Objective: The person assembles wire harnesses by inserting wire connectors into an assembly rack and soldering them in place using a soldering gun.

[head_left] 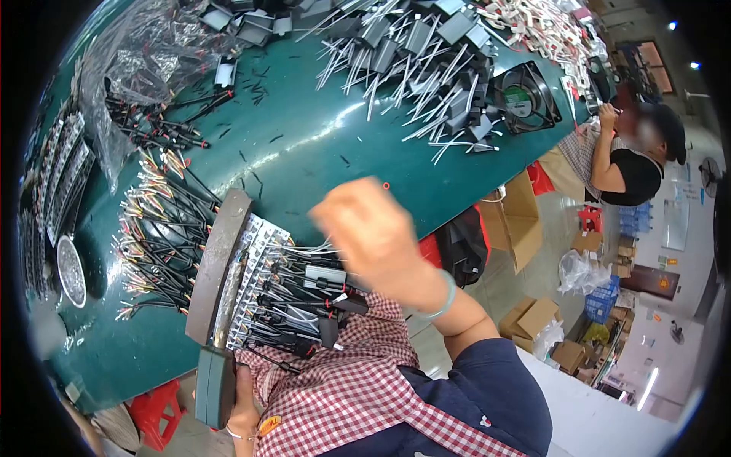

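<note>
The right hand point(369, 225) is curling into a blur above the wired parts point(314, 320); whether it is holding anything, I cannot tell. At its seven o'clock the left hand point(242, 407) is showing just beside a green block point(215, 385), its fingers partly hidden, so its grip cannot be told. The wired parts are lying at seven to eight o'clock from the right hand, beside a pale strip point(247, 293), partly over the checked apron point(335, 385). Next to the strip a brown bar point(217, 266) is standing, with black cables point(164, 255) fanning out at nine. Farther over the green tabletop point(312, 167), a clear bag point(126, 72) is sitting at ten, black boxes point(417, 38) are heaping up near twelve, and a fan point(525, 99) is resting toward two. Beyond it, a co-worker point(632, 171) is working between two and three.
</note>
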